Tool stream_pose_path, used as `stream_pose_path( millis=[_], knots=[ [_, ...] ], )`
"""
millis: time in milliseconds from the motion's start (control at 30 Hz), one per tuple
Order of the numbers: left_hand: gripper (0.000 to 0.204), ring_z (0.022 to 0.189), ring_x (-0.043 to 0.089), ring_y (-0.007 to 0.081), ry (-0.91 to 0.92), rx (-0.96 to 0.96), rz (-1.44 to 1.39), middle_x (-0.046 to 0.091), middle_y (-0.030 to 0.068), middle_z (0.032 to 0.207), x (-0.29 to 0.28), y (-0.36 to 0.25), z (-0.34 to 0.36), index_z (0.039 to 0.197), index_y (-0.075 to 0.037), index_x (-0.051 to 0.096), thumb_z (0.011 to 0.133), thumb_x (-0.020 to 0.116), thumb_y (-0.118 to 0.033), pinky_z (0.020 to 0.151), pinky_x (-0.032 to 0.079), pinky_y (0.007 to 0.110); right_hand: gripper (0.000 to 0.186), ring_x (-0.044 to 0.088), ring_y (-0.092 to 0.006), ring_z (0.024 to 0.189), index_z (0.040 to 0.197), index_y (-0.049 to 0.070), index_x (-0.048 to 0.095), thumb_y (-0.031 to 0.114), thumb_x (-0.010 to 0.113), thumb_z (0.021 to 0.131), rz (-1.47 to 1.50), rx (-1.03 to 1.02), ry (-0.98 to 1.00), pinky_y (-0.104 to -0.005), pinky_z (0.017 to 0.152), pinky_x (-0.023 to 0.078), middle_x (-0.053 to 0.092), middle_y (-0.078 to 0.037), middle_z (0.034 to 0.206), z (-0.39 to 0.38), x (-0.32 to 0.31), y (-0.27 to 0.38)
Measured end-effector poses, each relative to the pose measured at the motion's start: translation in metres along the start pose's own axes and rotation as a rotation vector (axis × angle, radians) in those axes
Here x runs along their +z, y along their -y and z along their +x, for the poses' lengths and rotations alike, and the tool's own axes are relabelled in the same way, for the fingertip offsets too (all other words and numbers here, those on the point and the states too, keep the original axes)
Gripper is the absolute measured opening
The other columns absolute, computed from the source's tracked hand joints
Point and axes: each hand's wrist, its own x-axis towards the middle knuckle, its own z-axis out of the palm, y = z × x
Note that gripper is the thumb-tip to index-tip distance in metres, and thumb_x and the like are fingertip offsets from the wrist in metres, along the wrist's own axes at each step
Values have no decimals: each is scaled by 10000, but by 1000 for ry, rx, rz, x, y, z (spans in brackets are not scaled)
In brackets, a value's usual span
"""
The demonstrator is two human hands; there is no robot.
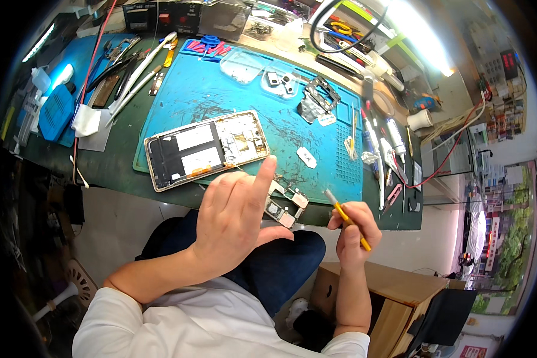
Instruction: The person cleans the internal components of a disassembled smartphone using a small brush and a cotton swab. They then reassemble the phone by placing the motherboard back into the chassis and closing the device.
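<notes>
My left hand (pixel 232 209) is open over the front edge of the blue mat, with index finger and thumb stretched apart and the other fingers bent. Between that thumb and index finger shows a phone circuit board (pixel 287 206), partly hidden by the hand. My right hand (pixel 357 231) grips a slim yellow-handled tool (pixel 353 224), whose silvery front end points up and left, apart from the board. Just beyond my left hand lies an opened phone body (pixel 206 149) with its inside facing up. A small pale piece (pixel 306 157) rests right of the phone.
The blue repair mat (pixel 191 89) covers the bench's middle. Towards the back are a clear case with small camera parts (pixel 280 80) and a dark phone bracket (pixel 318 100). Tweezers and glue tubes (pixel 395 137) line the right; brushes (pixel 143 71) lie left.
</notes>
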Motion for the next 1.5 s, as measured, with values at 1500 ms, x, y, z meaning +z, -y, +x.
stream_pose_path(
  millis=[1500],
  knots=[
    [1236,1108,579,291,196,106,-119,676,127,1205,2,8,55,1620,47,200,743,836,-549,1022,426,433,261,694,-103,734,1148,-51,746,173,649,1055,-123,447,-205,-222,666,547,763,-101,925,41,17,8]
  ],
)
